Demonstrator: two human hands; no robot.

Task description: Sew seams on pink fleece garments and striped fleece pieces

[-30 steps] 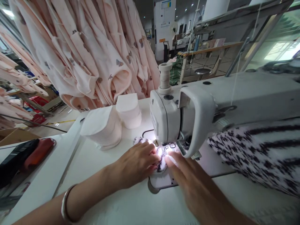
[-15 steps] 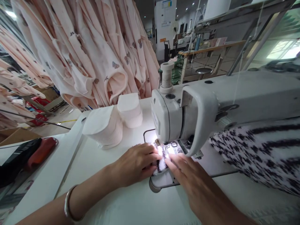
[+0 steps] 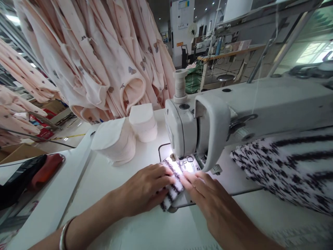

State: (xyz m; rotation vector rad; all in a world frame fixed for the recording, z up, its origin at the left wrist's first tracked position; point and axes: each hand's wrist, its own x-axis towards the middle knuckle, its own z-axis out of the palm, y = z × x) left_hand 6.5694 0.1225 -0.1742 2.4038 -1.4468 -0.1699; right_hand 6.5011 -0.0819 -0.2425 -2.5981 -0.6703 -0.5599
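Observation:
A small strip of fluffy white fabric with dark stripes lies under the lit needle area of a sewing machine. My left hand is at the strip's left side, fingers bent over it and thumb tucked low, gripping its edge. Along the right edge rest the fingertips of my right hand, stretched out and pressing down beside the presser foot. The needle itself is hidden by the machine head and glare.
Two stacks of white cut fabric pieces stand left of the machine. Pink printed garments hang behind. A larger black-and-white fluffy fabric lies under the machine arm at right. Black and red items sit at far left.
More of the striped strip now shows, slanting toward me between my hands. My left hand has shifted slightly left and down; my right hand has moved slightly left.

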